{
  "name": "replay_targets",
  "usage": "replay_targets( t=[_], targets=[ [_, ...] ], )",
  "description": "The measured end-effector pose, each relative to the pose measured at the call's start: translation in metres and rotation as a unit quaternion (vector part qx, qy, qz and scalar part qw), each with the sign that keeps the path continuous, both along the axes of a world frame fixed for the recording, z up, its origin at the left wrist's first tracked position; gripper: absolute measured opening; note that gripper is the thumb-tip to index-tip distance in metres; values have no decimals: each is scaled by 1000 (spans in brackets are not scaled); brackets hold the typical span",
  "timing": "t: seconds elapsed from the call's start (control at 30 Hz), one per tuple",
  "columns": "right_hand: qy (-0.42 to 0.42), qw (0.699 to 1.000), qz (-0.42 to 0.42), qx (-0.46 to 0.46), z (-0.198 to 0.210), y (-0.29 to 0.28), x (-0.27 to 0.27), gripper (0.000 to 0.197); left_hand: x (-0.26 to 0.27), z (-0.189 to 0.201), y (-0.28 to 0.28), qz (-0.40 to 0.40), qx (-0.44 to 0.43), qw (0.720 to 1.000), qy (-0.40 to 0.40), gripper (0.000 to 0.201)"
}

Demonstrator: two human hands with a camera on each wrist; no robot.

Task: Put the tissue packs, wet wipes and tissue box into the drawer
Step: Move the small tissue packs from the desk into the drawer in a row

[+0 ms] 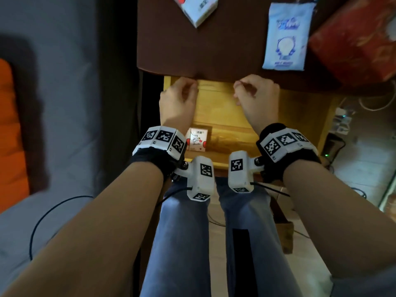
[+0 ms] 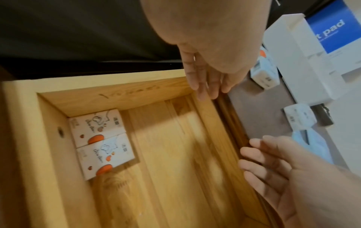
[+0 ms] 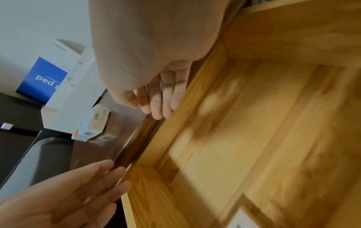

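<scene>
The wooden drawer stands pulled out under the dark table. Two white tissue packs lie side by side in its near left corner; the head view shows one. On the table lie another tissue pack, the pale blue wet wipes and the red tissue box. My left hand and right hand hover over the drawer's far end by the table edge. Both hold nothing, and the wrist views show their fingers relaxed and fairly straight.
A white box with a blue "pad" label stands at the back of the table, with a second small tissue pack near it. Cables and a power strip lie on the floor to the right. My legs are below the drawer front.
</scene>
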State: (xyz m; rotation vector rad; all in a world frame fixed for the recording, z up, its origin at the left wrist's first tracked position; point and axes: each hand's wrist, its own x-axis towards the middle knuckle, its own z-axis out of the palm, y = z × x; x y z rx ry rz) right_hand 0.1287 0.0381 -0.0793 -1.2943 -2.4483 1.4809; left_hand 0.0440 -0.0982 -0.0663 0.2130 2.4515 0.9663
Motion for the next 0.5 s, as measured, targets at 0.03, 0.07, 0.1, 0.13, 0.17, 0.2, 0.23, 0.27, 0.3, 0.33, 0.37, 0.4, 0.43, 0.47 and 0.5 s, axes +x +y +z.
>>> replay_targets(
  t=[0.03,0.07,0.1,0.13,0.17,0.2,0.23,0.27,0.3,0.33,0.37,0.4,0.43,0.47,0.5],
  targets=[
    [3,1000,-2,4,3,8,-3,21,-1,3,9,2,2,1000,2,19],
    [9,1000,-4,4,7,17,-6,22,-3,6,18,6,4,1000,2,18],
    [13,1000,-6,0,10,25,-9,22,-5,9,26,10,6,1000,0,17],
    [16,1000,-7,-4,14,33,-12,23,-6,11,34,16,8,1000,-2,16],
    [15,1000,-6,-7,16,41,-15,23,-7,11,42,22,10,1000,-5,15],
    [11,1000,-4,-9,18,48,-18,22,-9,12,49,29,12,999,-10,15],
    [9,1000,0,-9,20,54,-22,22,-11,12,56,37,14,999,-13,14],
    [9,1000,4,-7,21,59,-25,22,-14,12,61,45,15,999,-12,13],
    [12,1000,8,-4,22,63,-28,22,-16,13,65,50,13,999,-8,13],
    [16,1000,12,-1,23,68,-32,21,-19,14,70,55,10,998,-2,12],
    [20,1000,14,0,24,72,-35,19,-23,15,73,59,6,998,6,12],
    [23,1000,16,1,22,77,-38,17,-26,16,78,64,2,998,18,11],
    [24,1000,18,4,21,81,-41,14,-29,17,81,72,-1,997,35,11],
    [28,999,19,8,19,85,-45,12,-33,18,84,84,-5,995,55,11],
    [35,999,16,10,17,87,-48,11,-36,18,87,98,-10,992,77,15]
  ],
)
